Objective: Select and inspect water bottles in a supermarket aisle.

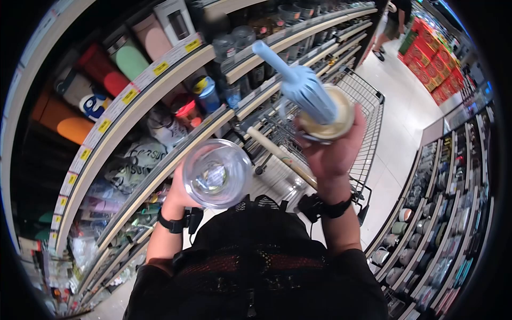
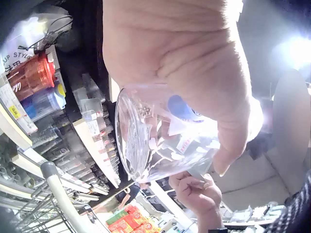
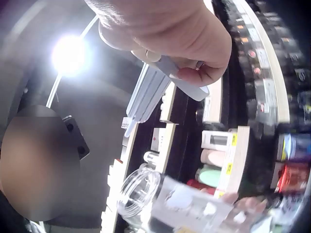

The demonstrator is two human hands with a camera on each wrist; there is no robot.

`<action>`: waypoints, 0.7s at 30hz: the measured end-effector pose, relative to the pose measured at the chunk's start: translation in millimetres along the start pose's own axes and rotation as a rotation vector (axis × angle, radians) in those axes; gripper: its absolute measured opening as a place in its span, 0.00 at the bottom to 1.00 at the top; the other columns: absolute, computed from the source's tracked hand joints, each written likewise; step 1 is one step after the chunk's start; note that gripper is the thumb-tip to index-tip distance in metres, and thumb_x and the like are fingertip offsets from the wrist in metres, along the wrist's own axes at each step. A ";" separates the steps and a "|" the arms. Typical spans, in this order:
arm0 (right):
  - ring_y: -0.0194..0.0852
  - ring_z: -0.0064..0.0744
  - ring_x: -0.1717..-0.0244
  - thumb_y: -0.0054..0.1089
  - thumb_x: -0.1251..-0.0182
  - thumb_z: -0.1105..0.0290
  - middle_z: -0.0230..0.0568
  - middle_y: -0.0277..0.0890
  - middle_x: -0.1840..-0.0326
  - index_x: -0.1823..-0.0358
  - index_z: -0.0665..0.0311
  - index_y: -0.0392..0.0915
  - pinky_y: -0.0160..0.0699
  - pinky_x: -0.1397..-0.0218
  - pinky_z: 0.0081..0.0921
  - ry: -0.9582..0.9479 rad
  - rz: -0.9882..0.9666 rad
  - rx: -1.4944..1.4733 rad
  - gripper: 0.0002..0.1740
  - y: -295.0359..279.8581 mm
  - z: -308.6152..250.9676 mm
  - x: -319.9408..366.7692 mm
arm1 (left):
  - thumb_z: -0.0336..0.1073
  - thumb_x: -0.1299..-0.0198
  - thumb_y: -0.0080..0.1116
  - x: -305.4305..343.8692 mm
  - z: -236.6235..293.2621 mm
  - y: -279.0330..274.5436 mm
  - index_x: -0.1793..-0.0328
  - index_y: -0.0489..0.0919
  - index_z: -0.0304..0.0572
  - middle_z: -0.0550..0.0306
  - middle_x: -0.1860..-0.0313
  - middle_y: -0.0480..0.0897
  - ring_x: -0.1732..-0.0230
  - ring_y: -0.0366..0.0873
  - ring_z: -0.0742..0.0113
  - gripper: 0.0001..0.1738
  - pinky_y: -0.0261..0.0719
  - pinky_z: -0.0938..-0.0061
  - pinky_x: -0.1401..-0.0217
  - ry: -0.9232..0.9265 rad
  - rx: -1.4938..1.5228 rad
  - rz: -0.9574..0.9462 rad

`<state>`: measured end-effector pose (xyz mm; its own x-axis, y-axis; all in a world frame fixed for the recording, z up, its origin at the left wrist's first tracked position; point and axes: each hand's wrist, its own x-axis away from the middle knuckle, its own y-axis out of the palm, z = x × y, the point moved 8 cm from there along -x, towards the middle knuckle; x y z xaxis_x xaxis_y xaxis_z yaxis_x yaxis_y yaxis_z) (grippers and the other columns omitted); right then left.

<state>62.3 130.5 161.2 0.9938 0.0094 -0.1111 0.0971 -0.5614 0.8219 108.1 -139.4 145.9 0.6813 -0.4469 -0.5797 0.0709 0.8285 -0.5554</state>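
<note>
My left hand (image 1: 177, 188) grips a clear, see-through jar (image 1: 217, 173) by its side. In the head view its round open mouth faces up; the left wrist view shows my thumb and palm around its wall, with a printed label (image 2: 187, 144) on it. My right hand (image 1: 332, 152) holds a round lid (image 1: 343, 112) with a pale blue ribbed insert (image 1: 309, 92) fixed to it. A thin tip on the insert points up and left, away from my palm. In the right wrist view the fingers curl round the lid's rim (image 3: 192, 90). Lid and jar are apart.
A shopping cart (image 1: 368, 128) with a pale handle (image 1: 280, 156) stands in front of me. Shelves of bottles and cups (image 1: 128, 58) with yellow price tags line the left, and more stocked shelves (image 1: 426, 224) the right. Red boxes (image 1: 432, 58) and another person (image 1: 397, 18) are farther off.
</note>
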 end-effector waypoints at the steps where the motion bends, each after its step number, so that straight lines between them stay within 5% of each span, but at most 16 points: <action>1: 0.78 0.40 0.64 0.28 0.23 0.36 0.44 0.81 0.49 0.33 0.61 0.70 0.70 0.74 0.25 -0.098 0.018 0.032 0.39 -4.0 -12.5 -2.2 | 0.43 0.68 0.86 8.4 -23.4 6.0 0.32 0.72 0.34 0.46 0.40 0.80 0.40 0.80 0.54 0.53 0.76 0.61 0.34 -0.139 0.151 -0.012; 2: 0.79 0.40 0.62 0.26 0.22 0.38 0.45 0.80 0.46 0.32 0.63 0.68 0.70 0.74 0.25 -0.171 0.081 0.080 0.39 -6.4 -25.3 0.9 | 0.45 0.71 0.87 18.3 -43.7 11.1 0.34 0.75 0.32 0.48 0.39 0.81 0.38 0.80 0.56 0.53 0.74 0.61 0.31 -0.276 0.306 -0.020; 3: 0.81 0.44 0.49 0.26 0.22 0.38 0.48 0.78 0.40 0.28 0.67 0.65 0.82 0.59 0.35 -0.239 -0.426 -0.095 0.41 8.4 -42.4 -3.3 | 0.45 0.71 0.87 14.1 -38.1 8.0 0.34 0.75 0.32 0.48 0.39 0.81 0.38 0.80 0.56 0.53 0.74 0.61 0.31 -0.287 0.300 -0.007; 4: 0.74 0.49 0.34 0.26 0.22 0.39 0.51 0.72 0.32 0.25 0.70 0.61 0.77 0.36 0.48 -0.412 0.067 0.116 0.43 -1.5 -59.4 2.3 | 0.44 0.70 0.87 4.1 -21.0 4.2 0.34 0.75 0.32 0.48 0.39 0.81 0.39 0.80 0.56 0.53 0.75 0.62 0.32 -0.227 0.281 0.005; 5: 0.67 0.54 0.27 0.28 0.23 0.41 0.55 0.65 0.26 0.23 0.73 0.56 0.62 0.23 0.54 -0.474 -0.044 0.156 0.43 7.6 -71.5 6.3 | 0.43 0.70 0.87 -1.8 -8.7 3.5 0.34 0.75 0.33 0.48 0.40 0.81 0.40 0.80 0.56 0.52 0.76 0.62 0.33 -0.166 0.260 0.015; 11: 0.68 0.57 0.29 0.30 0.28 0.39 0.67 0.66 0.30 0.25 0.80 0.56 0.71 0.27 0.47 -0.702 0.011 0.337 0.48 22.1 -99.0 25.0 | 0.41 0.69 0.85 -4.4 2.1 0.8 0.35 0.76 0.37 0.46 0.41 0.82 0.42 0.82 0.54 0.49 0.79 0.62 0.37 -0.093 0.135 -0.001; 14: 0.75 0.55 0.44 0.49 0.41 0.35 0.75 0.64 0.34 0.22 0.79 0.47 0.83 0.48 0.44 -0.682 -0.053 0.482 0.59 37.0 -95.3 32.1 | 0.41 0.69 0.85 -2.1 -2.9 2.1 0.35 0.75 0.37 0.46 0.41 0.82 0.41 0.82 0.53 0.49 0.79 0.62 0.37 -0.063 0.285 0.074; 18: 0.75 0.46 0.54 0.65 0.46 0.35 0.72 0.67 0.41 0.21 0.71 0.52 0.80 0.57 0.36 -0.804 -0.232 0.773 0.62 63.8 -102.6 51.2 | 0.43 0.68 0.85 -2.3 -4.9 3.7 0.34 0.75 0.38 0.45 0.41 0.82 0.41 0.82 0.52 0.50 0.79 0.61 0.36 -0.075 0.273 0.054; 21: 0.72 0.40 0.56 0.60 0.44 0.26 0.63 0.69 0.44 0.23 0.65 0.61 0.76 0.60 0.33 -1.106 -0.442 0.998 0.59 100.6 -98.5 73.6 | 0.44 0.68 0.85 -7.1 0.8 4.6 0.35 0.75 0.37 0.45 0.41 0.83 0.41 0.82 0.51 0.50 0.79 0.61 0.36 -0.046 0.215 0.037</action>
<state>150.6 156.3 290.7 0.3194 -0.0238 -0.9473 -0.1598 -0.9867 -0.0291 104.2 -132.1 147.9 0.7186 -0.4028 -0.5668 0.1952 0.8992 -0.3916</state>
